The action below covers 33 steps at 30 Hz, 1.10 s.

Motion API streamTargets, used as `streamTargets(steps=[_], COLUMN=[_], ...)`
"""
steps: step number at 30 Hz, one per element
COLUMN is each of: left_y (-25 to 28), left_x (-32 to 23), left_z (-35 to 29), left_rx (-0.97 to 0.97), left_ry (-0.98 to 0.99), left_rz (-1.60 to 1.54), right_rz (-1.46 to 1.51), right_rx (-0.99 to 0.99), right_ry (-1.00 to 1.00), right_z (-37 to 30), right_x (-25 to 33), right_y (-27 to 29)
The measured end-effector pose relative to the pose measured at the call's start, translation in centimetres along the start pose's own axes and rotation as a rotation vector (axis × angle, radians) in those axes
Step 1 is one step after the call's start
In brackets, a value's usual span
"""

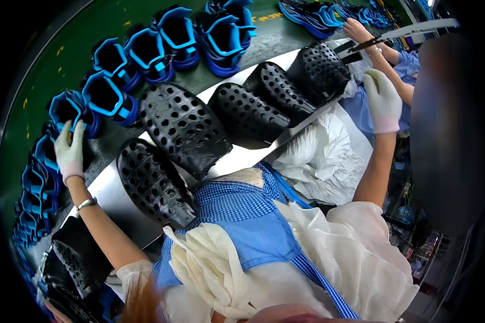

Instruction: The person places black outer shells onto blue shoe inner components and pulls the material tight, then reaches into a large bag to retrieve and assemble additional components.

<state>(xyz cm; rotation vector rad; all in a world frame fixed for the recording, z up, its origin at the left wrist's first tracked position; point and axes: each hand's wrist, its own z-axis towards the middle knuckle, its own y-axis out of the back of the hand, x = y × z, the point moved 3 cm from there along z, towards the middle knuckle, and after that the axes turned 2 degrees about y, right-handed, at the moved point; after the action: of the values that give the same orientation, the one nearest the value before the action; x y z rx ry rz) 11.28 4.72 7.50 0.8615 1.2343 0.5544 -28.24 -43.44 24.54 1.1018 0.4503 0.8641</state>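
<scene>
My left hand [70, 153], in a white glove, is at the near end of a black shoe [66, 109] with bright blue trim. Its thumb and fingers close about the edge of the shoe's collar. My right hand [382, 102], also gloved, is raised on the right with loosely bent, parted fingers and nothing visible in them. Nearest to it is a black, hole-covered, rounded shell [320, 72]. Similar shells, a large one [180, 124] and another [153, 180] among them, stand along a shiny metal ledge [242, 161] between my arms.
Several black-and-blue shoes [145, 46] line the green conveyor belt [48, 70] in a curve. Crumpled white sheeting [328, 153] lies below the ledge at the right. Beyond, another person's hand [358, 31] touches shoes. More black shells [81, 258] sit at the lower left.
</scene>
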Motion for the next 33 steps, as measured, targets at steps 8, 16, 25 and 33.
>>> streamTargets(steps=[8,16,25,33], left_y=[-2.8,-3.3,-3.5,-1.9], left_x=[0.3,0.8,1.9,3.8], left_z=[-0.1,-3.1,-2.8,-2.9], left_rx=[-0.118,-0.179,-0.111,0.015], left_ry=[0.015,0.065,0.119,0.047], left_rz=[0.227,0.105,0.049,-0.05], right_rz=[0.028,-0.079,-0.134,-0.074], right_rx=[0.142,0.175,0.155,0.086], right_ry=[-0.041,0.13,0.17,0.11], right_z=[-0.5,0.4,0.4,1.4], right_x=[-4.4,-5.3,-5.5,-3.9], right_y=[-6.5,-8.5,-8.2,-3.2])
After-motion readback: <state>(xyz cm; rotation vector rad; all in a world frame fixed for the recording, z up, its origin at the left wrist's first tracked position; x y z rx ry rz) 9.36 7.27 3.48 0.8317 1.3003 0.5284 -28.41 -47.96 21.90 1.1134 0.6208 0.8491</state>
